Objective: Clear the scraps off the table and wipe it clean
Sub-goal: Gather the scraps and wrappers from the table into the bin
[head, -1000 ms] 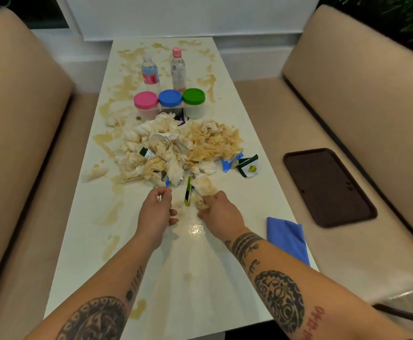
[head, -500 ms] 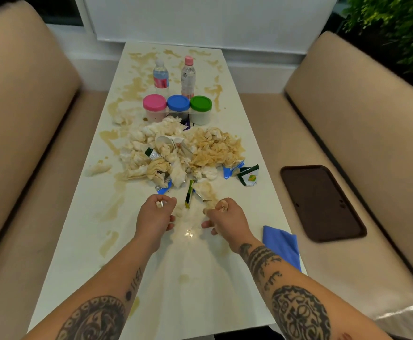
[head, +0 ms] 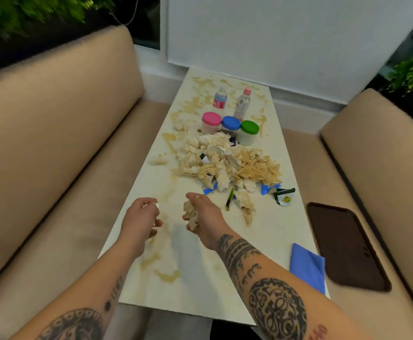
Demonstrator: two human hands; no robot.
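The scraps (head: 227, 165) are mostly one big heap in the middle of the table (head: 200, 285), a bit toward the right edge: crumpled, soggy-looking tissue wads, some stained tan, with torn snack wrappers (head: 277, 192) mixed in and trailing off toward the near right side. A stray wad (head: 159, 160) sits near the left edge. All of it looks feather-light and soft, so I'd guess it squashes down easily. Best bet is scooping handfuls from the heap's near edge and balling them up, since the wet bits probably tear or drip if you pinch a corner. The wrappers look slick and may slide out of a loose grab.

Right hand (head: 201, 218) is curled tight around a stained tissue wad (head: 191, 212), held over the near half of the table. Left hand (head: 141, 217) is loosely curled with a small whitish scrap (head: 154, 205) pinched at the fingertips.

Tan spill stains (head: 166, 276) streak the table from the near end to the far end, so wiping comes later. The folded blue cloth (head: 307, 266) waits at the near right corner. Behind the heap stand three tubs (head: 230, 127) with pink, blue and green lids and two water bottles (head: 231, 101), which are in the way of a full wipe. A dark tray (head: 347, 246) lies on the right bench seat (head: 384, 168), handy for dumping stuff.
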